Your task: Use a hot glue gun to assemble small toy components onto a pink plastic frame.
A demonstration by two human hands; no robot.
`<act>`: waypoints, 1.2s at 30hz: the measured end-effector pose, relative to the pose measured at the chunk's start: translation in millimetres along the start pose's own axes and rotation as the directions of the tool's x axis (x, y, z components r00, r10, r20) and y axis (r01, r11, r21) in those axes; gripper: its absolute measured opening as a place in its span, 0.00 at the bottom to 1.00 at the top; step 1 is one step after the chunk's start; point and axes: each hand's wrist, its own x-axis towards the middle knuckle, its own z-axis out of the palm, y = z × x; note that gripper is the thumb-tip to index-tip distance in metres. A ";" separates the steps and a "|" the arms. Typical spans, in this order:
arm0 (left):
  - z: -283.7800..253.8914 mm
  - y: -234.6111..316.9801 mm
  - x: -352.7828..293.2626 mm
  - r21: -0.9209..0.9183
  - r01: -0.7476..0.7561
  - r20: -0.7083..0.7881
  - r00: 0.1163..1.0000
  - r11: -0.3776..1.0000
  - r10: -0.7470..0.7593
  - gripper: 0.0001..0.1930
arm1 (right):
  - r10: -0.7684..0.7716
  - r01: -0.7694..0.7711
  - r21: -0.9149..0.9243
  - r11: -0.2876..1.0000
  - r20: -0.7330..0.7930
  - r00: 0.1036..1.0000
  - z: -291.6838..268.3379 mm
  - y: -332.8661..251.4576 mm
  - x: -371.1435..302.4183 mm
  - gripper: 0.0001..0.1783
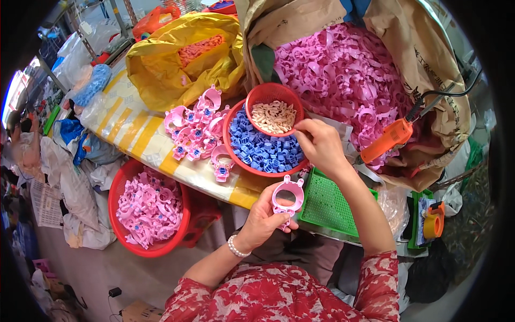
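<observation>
A pink ring-shaped plastic piece [292, 186] with two small eyelets on its far side is in the left hand [264, 219], just on the near side of the table and in front of the person's body; thumb and fingers grip its near end, where a bit of blue shows. A white beaded bracelet [238, 247] circles the left wrist. The right hand [324, 145] is farther off and to the right, its thumb and forefinger drawn together at the right rim of a small red basket [258, 97]; I cannot tell whether anything is pinched between them. That basket holds cream-coloured pieces [272, 118] and sits in the far part of a larger red basin [226, 137] filled with blue pieces [258, 149]. Just left of the basin, a pile of pink parts [194, 124], some with blue bits, lies on the table [140, 140]. To the right of the held piece is a green perforated tray [333, 203], partly hidden by the right forearm. Nearer and to the left, below table height, a red basket [114, 199] holds more pink parts. At the far left stands a yellow bag [155, 67] with orange pieces inside; at the far right, a big brown sack [440, 64] full of pink parts, with an orange-handled tool [389, 139] on a black cord at its near side.
</observation>
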 end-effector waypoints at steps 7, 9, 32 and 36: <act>-10.5 2.8 -2.2 -0.022 -0.019 -0.041 0.999 1.000 0.018 0.29 | -0.103 0.147 -0.392 0.908 0.131 0.986 40.3 19.4 45.4 0.08; -14.2 2.4 -2.8 -0.024 -0.023 -0.053 0.998 0.999 0.022 0.29 | -0.092 0.151 -0.414 0.898 0.158 0.983 44.8 23.8 50.4 0.07; 2.4 8.9 26.2 0.001 -0.212 -0.172 0.963 0.977 0.209 0.28 | -0.022 0.001 0.266 0.964 0.077 0.997 -23.9 -46.1 -41.4 0.03; 7.8 3.9 30.5 0.006 -0.260 -0.191 0.948 0.966 0.256 0.30 | -0.064 0.033 0.284 0.958 0.102 0.993 -29.1 -46.9 -60.7 0.06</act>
